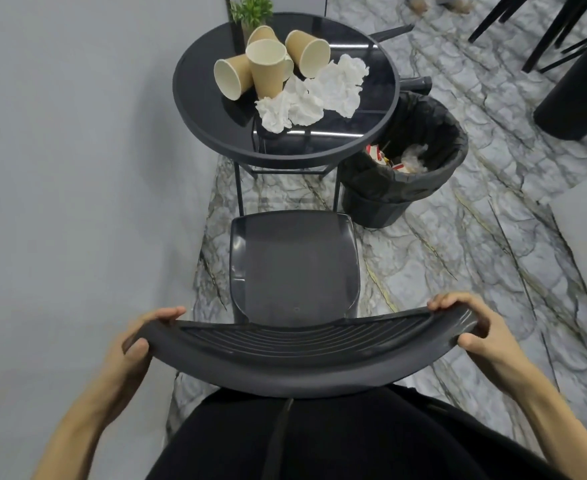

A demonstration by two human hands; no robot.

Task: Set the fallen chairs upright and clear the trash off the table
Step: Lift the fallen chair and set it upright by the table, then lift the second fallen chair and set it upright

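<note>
A dark grey plastic chair [294, 265] stands upright right in front of me, its seat facing the round table. My left hand [136, 344] grips the left end of its curved backrest [295, 358], and my right hand [472, 327] grips the right end. On the black round glass table [202, 109] lie several brown paper cups [268, 67], one upright and the others tipped, beside crumpled white napkins [313, 95]. Behind the table, dark legs of a second chair [413, 83] stick out low to the right, mostly hidden.
A black bin [409, 178] lined with a black bag holds some trash, just right of the table. A grey wall runs along the left. A small green plant [252, 8] stands behind the table. More black chair legs [541, 26] and a dark cylinder [579, 88] stand far right on the marble floor.
</note>
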